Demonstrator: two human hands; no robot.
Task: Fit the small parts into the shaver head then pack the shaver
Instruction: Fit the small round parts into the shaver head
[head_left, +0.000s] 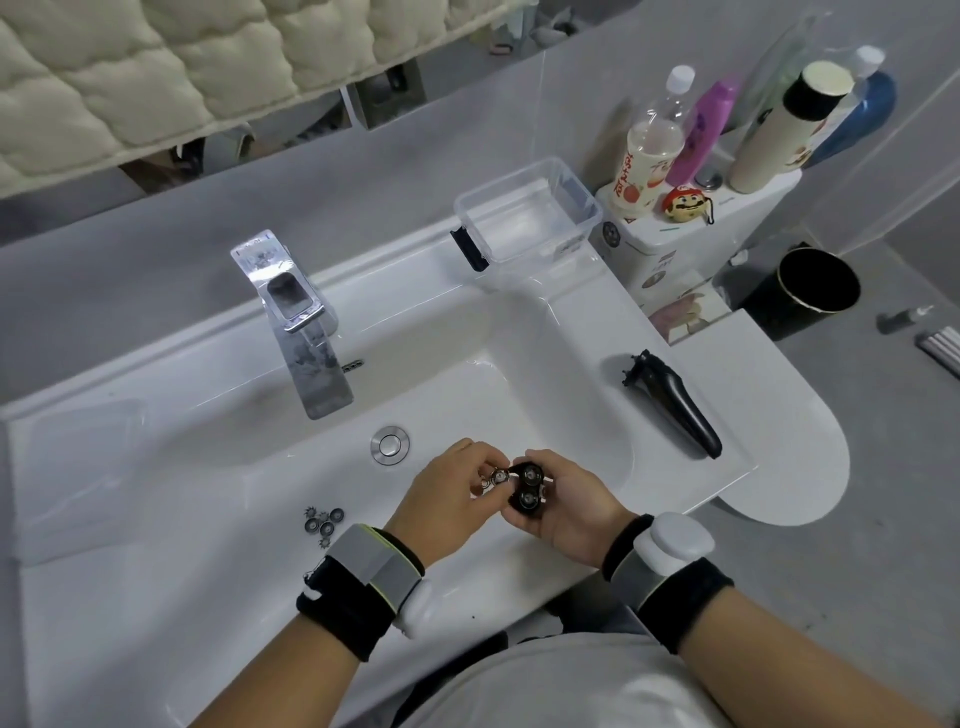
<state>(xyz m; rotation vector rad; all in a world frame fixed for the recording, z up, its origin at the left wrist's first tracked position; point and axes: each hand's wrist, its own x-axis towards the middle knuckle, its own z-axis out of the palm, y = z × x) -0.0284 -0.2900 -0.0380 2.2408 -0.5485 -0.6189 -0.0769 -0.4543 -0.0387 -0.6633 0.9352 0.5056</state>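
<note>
My right hand (569, 512) grips the black shaver head (529, 491) over the front of the sink, its round cutter sockets facing up. My left hand (447, 491) pinches a small round metal part (500, 475) at the head's left edge. Several more small round cutters and toothed rings (323, 521) lie in a cluster on the white counter, left of my left wrist. The black shaver body (675, 408) lies on the counter to the right of the basin, with its bare drive end pointing toward the wall.
A clear plastic box (527, 218) with a black latch stands at the back right of the white sink counter (156, 519). The chrome tap (296, 322) rises at the back, the drain plug (389, 445) just beyond my hands. Bottles (649, 150) crowd the toilet tank; a black bin (802, 291) is on the floor.
</note>
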